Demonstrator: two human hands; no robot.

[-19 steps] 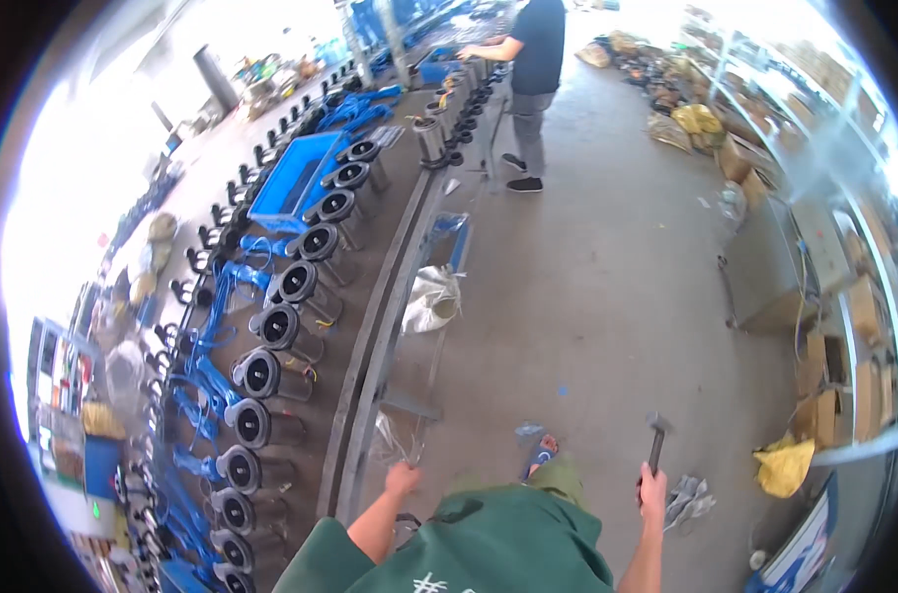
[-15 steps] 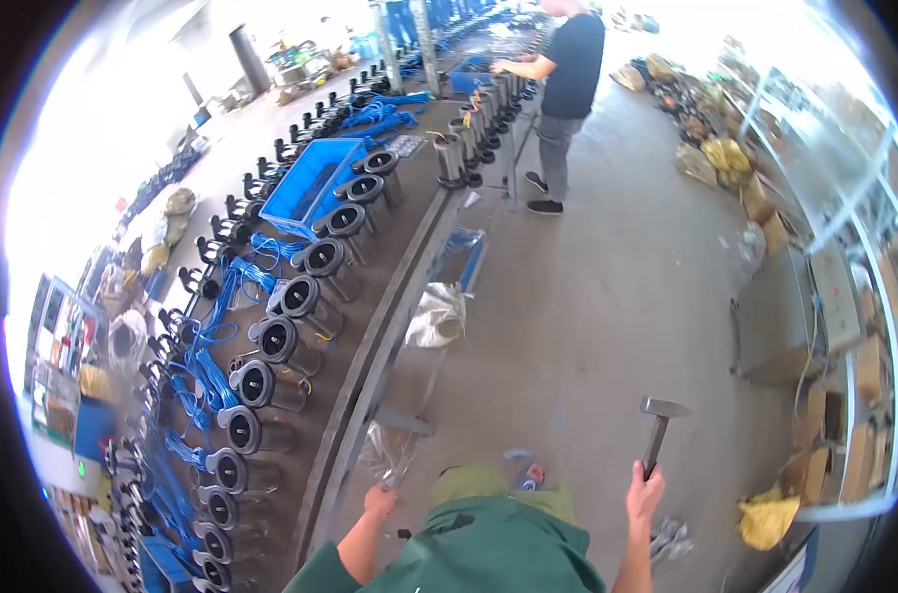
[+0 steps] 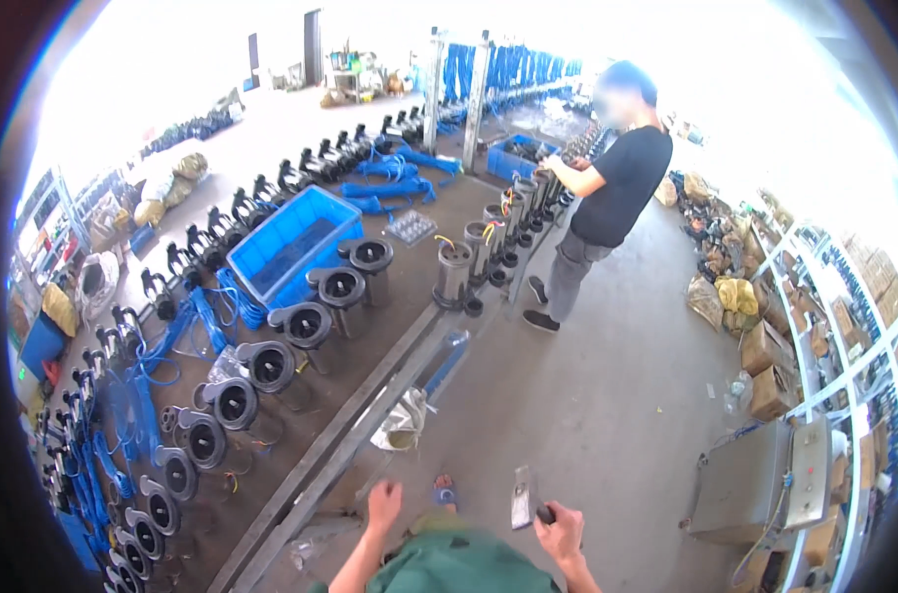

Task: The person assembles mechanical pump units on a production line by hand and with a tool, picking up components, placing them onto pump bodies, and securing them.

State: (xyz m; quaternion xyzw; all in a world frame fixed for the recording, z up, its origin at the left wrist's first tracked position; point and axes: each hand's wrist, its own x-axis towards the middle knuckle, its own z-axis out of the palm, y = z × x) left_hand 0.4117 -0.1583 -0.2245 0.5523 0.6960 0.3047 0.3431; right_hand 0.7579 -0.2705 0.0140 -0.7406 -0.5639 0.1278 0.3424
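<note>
My right hand [image 3: 563, 534] is wrapped round the dark handle of a hammer [image 3: 523, 497], whose metal head points up and away from me. To the left, my left hand [image 3: 385, 506] is raised in a loose fist near the bench edge, and nothing shows in it. Beyond that hand runs a row of metal cylinders with round black tops [image 3: 271, 367] along the bench. A white sack [image 3: 402, 420] hangs by the bench's near side, ahead of my left hand.
A blue crate [image 3: 296, 247] and bundles of blue cable [image 3: 390, 188] lie on the bench [image 3: 316, 435]. A co-worker [image 3: 617, 178] stands ahead, reaching toward more cylinders [image 3: 454, 272]. On the right are a grey metal cabinet [image 3: 740, 479], cardboard boxes [image 3: 768, 354] and shelving [image 3: 854, 381].
My view has swung and moved forward along the bench, so the co-worker appears nearer. The hammer has come down and inward in my right hand. My left hand has risen slightly, away from the clear plastic.
</note>
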